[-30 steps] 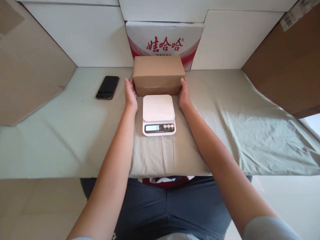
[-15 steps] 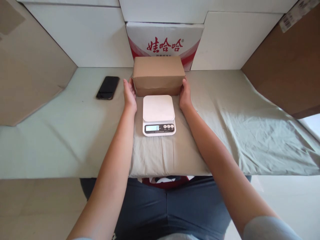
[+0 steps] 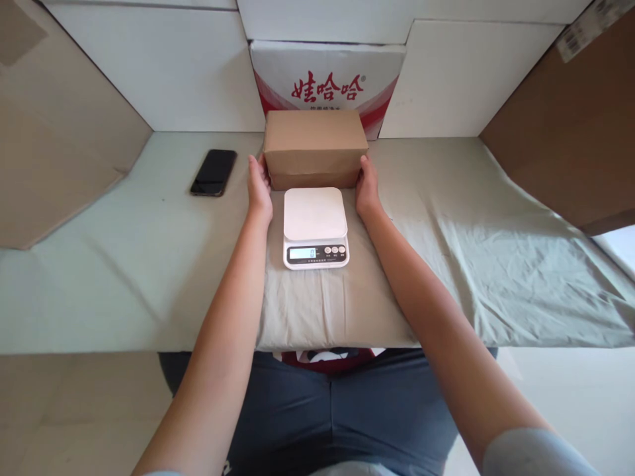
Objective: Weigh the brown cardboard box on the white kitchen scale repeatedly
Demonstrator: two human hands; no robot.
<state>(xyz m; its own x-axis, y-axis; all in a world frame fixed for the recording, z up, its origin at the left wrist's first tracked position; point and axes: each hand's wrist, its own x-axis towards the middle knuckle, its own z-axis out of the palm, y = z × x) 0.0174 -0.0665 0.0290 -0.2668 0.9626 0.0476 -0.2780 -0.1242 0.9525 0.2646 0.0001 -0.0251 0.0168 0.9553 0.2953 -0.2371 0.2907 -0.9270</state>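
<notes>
A closed brown cardboard box (image 3: 315,158) stands on the cloth behind a white kitchen scale (image 3: 315,218). My left hand (image 3: 259,185) presses against the box's left side, thumb up, its other fingers partly hidden behind the edge. On the opposite side my right hand (image 3: 367,185) grips the right end, with the thumb at the front corner and the remaining fingers out of sight. Nothing lies on the scale's platform, and its lit display appears to read 0.
A dark smartphone (image 3: 214,172) lies left of my left hand. Behind the box, a printed white and red carton (image 3: 327,69) stands among white boxes. Large brown cardboard panels (image 3: 54,132) flank both sides. Pale green cloth (image 3: 496,264) covers the table, wrinkled at the right.
My left hand has shifted slightly right, closer against the box. The box, scale, phone and my right hand look nearly the same.
</notes>
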